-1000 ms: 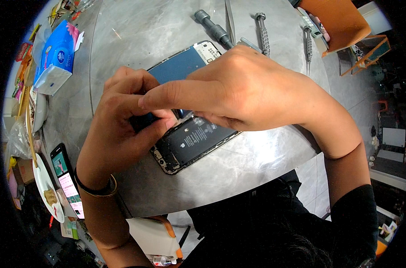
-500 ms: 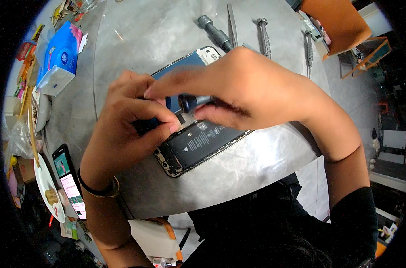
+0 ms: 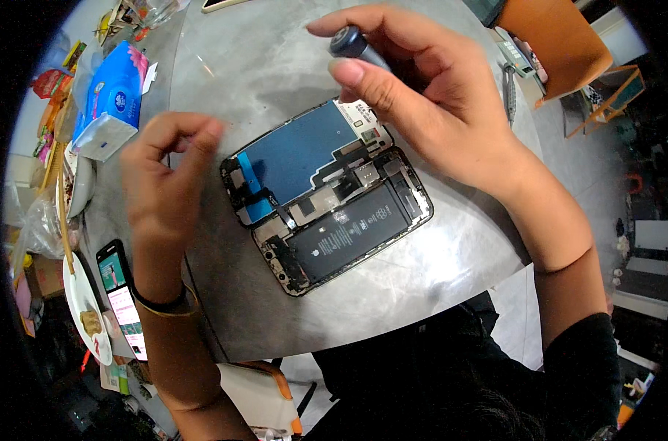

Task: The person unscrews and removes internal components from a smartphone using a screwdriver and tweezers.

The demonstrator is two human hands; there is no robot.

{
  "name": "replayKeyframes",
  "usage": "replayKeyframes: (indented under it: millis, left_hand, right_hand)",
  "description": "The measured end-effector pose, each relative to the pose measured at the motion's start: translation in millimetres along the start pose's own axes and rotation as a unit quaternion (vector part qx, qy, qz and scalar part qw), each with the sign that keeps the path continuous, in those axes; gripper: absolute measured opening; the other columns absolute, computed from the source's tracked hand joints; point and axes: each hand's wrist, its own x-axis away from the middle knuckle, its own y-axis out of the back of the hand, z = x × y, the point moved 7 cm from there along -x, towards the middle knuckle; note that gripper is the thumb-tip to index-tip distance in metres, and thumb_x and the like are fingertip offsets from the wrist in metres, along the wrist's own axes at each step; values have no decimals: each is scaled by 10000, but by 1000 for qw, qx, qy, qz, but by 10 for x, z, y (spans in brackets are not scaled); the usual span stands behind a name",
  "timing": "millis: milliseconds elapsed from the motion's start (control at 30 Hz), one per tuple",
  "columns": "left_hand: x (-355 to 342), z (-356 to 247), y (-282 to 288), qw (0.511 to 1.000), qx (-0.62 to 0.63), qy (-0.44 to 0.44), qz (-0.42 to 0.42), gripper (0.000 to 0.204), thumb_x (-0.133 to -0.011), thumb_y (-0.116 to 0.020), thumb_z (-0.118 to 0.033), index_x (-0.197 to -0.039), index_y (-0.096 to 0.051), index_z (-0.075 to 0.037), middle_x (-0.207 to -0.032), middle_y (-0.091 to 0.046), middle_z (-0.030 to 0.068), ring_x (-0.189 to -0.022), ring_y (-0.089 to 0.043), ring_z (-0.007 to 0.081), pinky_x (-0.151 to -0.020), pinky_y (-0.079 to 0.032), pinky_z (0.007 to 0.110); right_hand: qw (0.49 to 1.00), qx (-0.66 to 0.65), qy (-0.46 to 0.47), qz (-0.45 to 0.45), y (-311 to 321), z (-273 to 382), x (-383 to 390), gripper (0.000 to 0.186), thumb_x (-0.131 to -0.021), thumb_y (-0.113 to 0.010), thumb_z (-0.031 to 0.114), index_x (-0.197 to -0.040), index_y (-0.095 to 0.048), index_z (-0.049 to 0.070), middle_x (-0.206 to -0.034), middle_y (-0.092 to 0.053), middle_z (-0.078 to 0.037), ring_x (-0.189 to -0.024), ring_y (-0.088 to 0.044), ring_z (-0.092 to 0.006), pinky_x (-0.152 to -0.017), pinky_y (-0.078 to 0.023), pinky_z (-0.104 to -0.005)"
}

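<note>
Grey metal made up the round table [image 3: 437, 287], and the opened phone [image 3: 327, 198] lay flat near its near edge, back cover off so its insides faced up. The right hand [image 3: 422, 95] gripped a screwdriver [image 3: 352, 44] above it; the left hand [image 3: 165, 176] hovered beside, fingertips pinched, holding nothing visible.

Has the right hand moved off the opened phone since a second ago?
Yes. The right hand has lifted up and away toward the far side of the table, holding a screwdriver; the opened phone is now uncovered.
</note>
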Motion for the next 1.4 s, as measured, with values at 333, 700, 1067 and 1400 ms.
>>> replayKeyframes:
  millis: [333, 700, 1067, 1400]
  left_hand:
    - [-38, 246, -12, 990, -132, 22, -34, 144, -794, -701, -151, -896, -718, -53, -855, -691, 85, -782, -619, 181, -728, -463, 289]
    - [-107, 251, -119, 995, -92, 39, -10, 137, -761, -719, -142, -833, -706, -26, -750, -674, 73, -693, -602, 160, -681, -444, 278]
    - [-110, 268, -149, 998, -62, 5, -21, 128, -774, -704, -125, -800, -661, -7, -738, -639, 55, -676, -557, 136, -655, -424, 261]
    - [-41, 214, -195, 957, 259, 133, 2, 142, -892, -640, -149, -930, -605, -16, -868, -659, 54, -718, -581, 69, -660, -468, 190]
  right_hand:
    - [989, 19, 120, -85, 17, 59, 1, 241, -848, -660, 158, -1072, -647, 70, -665, -595, -132, -537, -581, -215, -522, -455, -303]
    - [990, 38, 110, -74, 6, 58, -3, 242, -842, -659, 159, -1070, -648, 76, -690, -608, -144, -549, -589, -249, -524, -459, -322]
    - [986, 31, 146, -77, -20, 74, 8, 235, -852, -643, 152, -1072, -633, 71, -711, -613, -155, -574, -604, -276, -536, -466, -337]
    - [984, 86, 106, -113, 120, 123, 7, 267, -848, -660, 239, -1060, -639, 78, -747, -638, -116, -619, -624, -260, -538, -469, -325]
